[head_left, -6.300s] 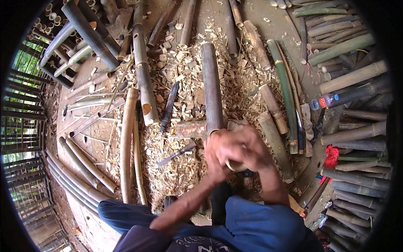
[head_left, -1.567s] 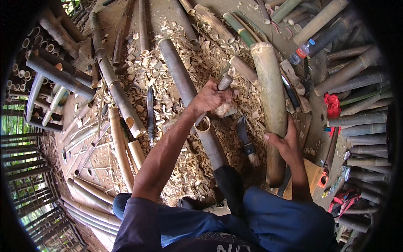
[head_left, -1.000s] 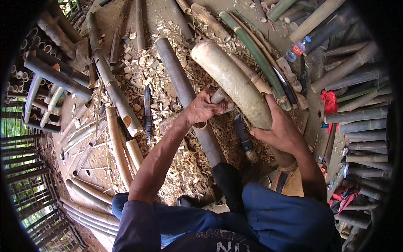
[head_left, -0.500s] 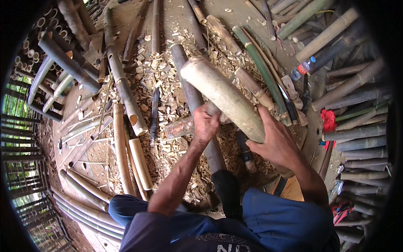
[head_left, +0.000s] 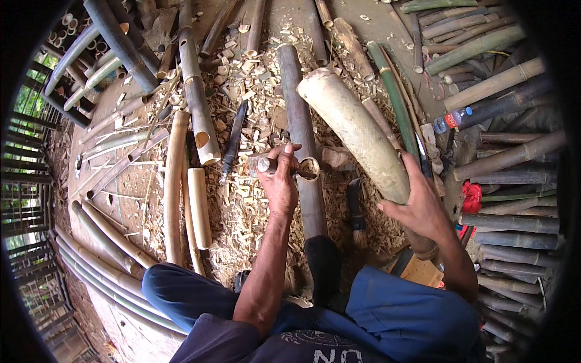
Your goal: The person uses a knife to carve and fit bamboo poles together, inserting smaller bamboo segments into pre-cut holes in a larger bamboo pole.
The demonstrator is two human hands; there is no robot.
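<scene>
A long dark bamboo pole (head_left: 298, 91) runs away from me between my knees, with a hole (head_left: 310, 167) cut in its upper side. My left hand (head_left: 280, 181) is closed round a chisel-like tool (head_left: 266, 164) with a round butt. The tool lies sideways, its dark shaft reaching the hole; its tip is hidden. To the right, my right hand (head_left: 420, 202) grips the near end of a thick pale bamboo piece (head_left: 354, 133), fingers behind it and thumb in front. The piece slants up to the left above the pole, its far end whitish and worn.
Wood chips (head_left: 260, 91) cover the ground around the pole. A dark blade (head_left: 235, 139) lies left, and another dark-bladed tool (head_left: 356, 212) lies right. Peeled bamboo lengths (head_left: 175, 187) rest at left; stacked bamboo (head_left: 514, 224) and a plastic bottle (head_left: 451, 120) are at right.
The pale bamboo piece has moved away from my left hand to the right. My left hand has turned, and the tool now lies sideways at the hole. The view has shifted.
</scene>
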